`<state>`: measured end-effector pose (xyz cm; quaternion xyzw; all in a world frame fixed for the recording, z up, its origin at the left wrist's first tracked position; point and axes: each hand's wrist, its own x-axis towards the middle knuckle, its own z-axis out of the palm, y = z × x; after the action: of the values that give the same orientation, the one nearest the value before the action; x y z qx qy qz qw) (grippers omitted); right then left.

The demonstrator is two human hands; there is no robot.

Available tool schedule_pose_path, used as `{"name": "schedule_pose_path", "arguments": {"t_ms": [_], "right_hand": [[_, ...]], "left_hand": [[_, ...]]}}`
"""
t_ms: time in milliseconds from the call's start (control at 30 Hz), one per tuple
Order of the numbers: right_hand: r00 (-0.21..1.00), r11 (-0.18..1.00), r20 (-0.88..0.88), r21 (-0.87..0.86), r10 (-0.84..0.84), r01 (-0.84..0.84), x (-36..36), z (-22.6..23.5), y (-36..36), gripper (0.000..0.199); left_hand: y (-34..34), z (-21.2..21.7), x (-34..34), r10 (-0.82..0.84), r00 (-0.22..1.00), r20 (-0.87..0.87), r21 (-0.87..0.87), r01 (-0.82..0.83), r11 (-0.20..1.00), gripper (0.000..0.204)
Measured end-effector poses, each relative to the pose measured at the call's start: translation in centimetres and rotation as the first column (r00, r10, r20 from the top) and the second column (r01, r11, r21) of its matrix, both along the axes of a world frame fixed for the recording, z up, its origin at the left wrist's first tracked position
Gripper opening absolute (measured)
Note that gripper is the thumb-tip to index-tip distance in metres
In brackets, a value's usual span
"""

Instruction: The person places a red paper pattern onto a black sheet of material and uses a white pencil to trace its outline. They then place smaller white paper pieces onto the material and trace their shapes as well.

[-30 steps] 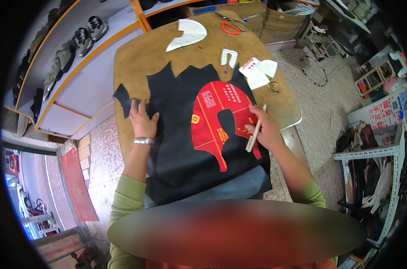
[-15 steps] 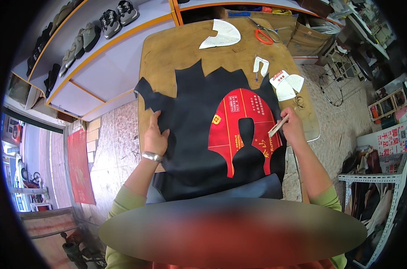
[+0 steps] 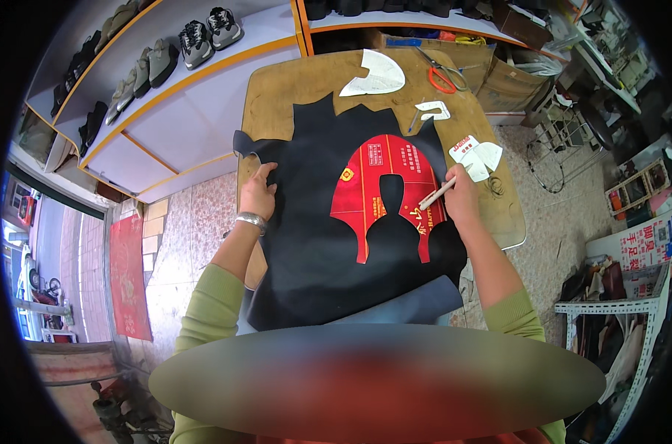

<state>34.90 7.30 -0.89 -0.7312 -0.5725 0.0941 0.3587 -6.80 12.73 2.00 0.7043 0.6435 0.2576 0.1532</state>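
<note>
At the red pattern's (image 3: 386,189) right edge, right hand (image 3: 461,198) grips a marking stick (image 3: 436,194); left hand (image 3: 257,194) lies flat.

One black sheet (image 3: 306,244) covers the wooden table (image 3: 291,81) — one red pattern piece (image 3: 384,185) lies on it. Three white pattern pieces (image 3: 376,74) sit on the bare wood, plus one pair of orange-handled scissors (image 3: 441,78). Two hands show — the left hand (image 3: 258,194) and the right hand (image 3: 461,201), the latter with one pale marking stick (image 3: 437,194).
</note>
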Motion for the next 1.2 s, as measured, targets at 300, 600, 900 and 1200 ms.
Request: {"name": "schedule_pose_path", "arguments": {"t_ms": [300,600,900,1200], "right_hand": [[0.980,0.951,0.054,0.234,0.193,-0.200,-0.7,3.1,-6.1,0.041],[0.385,0.410,0.192,-0.108,0.903,-0.906,-5.8,4.0,-19.2,0.065],[0.391,0.433,0.187,-0.373,0.901,-0.820,-6.3,4.8,-21.6,0.062],[0.433,0.369,0.000,-0.522,0.902,-0.769,-5.8,6.5,-22.0,0.068]], "left_hand": [[-9.5,3.2,-0.4,0.017,0.996,-0.091,0.251,0.006,0.968,0.071],[-29.6,2.2,0.3,-0.384,0.912,-0.144,-0.078,0.377,0.923,0.069],[-34.1,0.9,-9.9,-0.255,0.927,-0.276,-0.228,0.194,0.954,0.090],[-34.3,-0.1,-11.3,-0.165,0.829,-0.535,0.097,0.254,0.962,0.032]]}}
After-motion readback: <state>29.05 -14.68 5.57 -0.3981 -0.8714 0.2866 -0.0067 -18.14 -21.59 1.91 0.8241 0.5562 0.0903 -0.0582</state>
